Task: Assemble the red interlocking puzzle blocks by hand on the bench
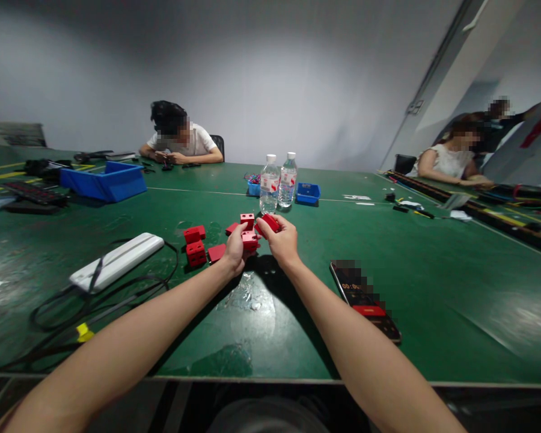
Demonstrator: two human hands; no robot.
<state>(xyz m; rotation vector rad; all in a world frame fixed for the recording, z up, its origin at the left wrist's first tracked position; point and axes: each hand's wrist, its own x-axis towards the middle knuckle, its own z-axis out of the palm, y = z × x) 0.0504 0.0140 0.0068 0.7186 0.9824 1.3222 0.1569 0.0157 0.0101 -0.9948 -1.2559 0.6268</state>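
My left hand [235,251] is closed on a red block [249,242] with dark holes in its face. Between the thumb and fingers of my right hand [283,239] is another red block [269,224], close beside the first; whether the two touch I cannot tell. Just beyond my left hand a red block with two holes [247,219] shows, partly hidden. To the left, one red block [195,233] sits against or on another holed red block [196,254]. A flatter red piece [216,252] lies by my left wrist.
Two water bottles [269,186] stand behind my hands, near a small blue tray [308,193]. A phone [365,300] lies at right, a white power strip [117,261] with black cables at left. A larger blue bin [106,182] is farther back. A person [180,138] sits opposite.
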